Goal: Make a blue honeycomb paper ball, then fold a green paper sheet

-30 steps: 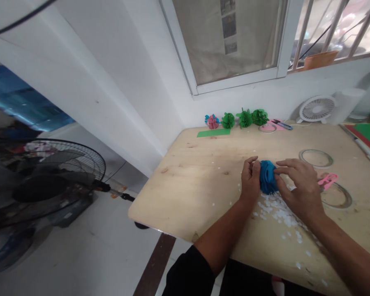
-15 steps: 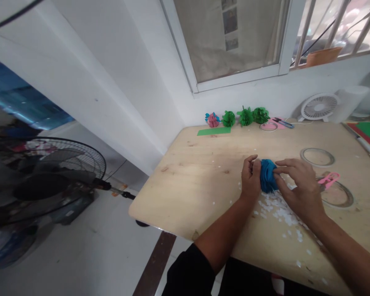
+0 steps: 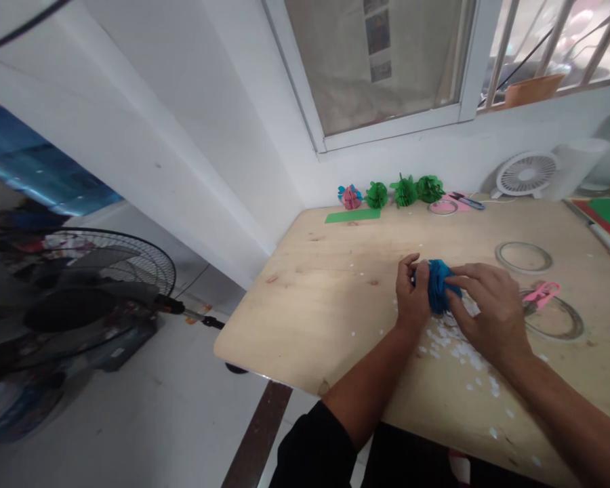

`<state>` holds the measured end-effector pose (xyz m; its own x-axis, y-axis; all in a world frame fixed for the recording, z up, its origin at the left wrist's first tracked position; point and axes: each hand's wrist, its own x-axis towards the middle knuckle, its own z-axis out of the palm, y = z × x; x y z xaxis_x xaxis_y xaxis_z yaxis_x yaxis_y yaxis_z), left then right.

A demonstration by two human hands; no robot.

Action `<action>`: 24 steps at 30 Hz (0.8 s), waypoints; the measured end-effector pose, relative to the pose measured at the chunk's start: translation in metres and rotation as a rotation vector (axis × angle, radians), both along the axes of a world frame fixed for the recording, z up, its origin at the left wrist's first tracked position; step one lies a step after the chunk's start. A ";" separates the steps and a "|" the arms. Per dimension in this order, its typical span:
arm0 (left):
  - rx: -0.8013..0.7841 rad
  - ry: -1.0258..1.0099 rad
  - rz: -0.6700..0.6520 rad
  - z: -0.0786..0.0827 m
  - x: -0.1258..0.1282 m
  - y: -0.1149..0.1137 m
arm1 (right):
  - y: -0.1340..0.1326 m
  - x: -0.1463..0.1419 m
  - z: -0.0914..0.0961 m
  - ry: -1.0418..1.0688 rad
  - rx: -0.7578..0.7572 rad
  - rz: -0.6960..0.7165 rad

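Note:
A blue paper ball (image 3: 439,287) with folded layers is held between my two hands over the wooden table (image 3: 305,285). My left hand (image 3: 411,290) is closed round its left side, thumb toward me. On its right side my right hand (image 3: 491,305) pinches the paper with thumb and forefinger. Small white paper scraps (image 3: 455,349) lie scattered beneath and in front of the ball. Pink-handled thread snips (image 3: 543,294) rest by my right hand, across a ring of wire (image 3: 572,322).
Along the wall stand several green paper balls (image 3: 405,192) and a pink-and-blue one (image 3: 350,197). A green paper strip (image 3: 353,216), another wire ring (image 3: 523,257), blue-handled snips (image 3: 468,201) and a small white fan (image 3: 527,176) are also here. Coloured sheets (image 3: 607,224) lie at the right.
The blue paper ball has shifted slightly left and up, and its folds sit a little differently. My right hand's fingers have moved slightly left along with it.

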<state>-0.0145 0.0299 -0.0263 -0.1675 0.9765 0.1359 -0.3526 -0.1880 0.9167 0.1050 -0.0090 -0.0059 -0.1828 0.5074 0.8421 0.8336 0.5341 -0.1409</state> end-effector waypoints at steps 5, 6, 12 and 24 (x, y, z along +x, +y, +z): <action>-0.024 0.005 0.009 0.001 -0.002 0.000 | 0.000 -0.001 -0.001 -0.054 0.017 -0.029; -0.030 0.008 0.018 0.002 -0.002 0.000 | 0.000 -0.002 -0.001 -0.054 0.017 -0.029; -0.057 0.020 0.064 0.005 -0.002 0.000 | -0.002 -0.004 -0.003 0.038 -0.076 0.001; -0.030 0.082 0.079 0.000 -0.001 -0.002 | -0.001 -0.009 -0.022 0.540 -0.369 0.048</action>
<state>-0.0158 0.0284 -0.0267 -0.2336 0.9645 0.1227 -0.2617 -0.1839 0.9475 0.0958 -0.0096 -0.0275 0.1871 0.7826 0.5937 0.5705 0.4055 -0.7142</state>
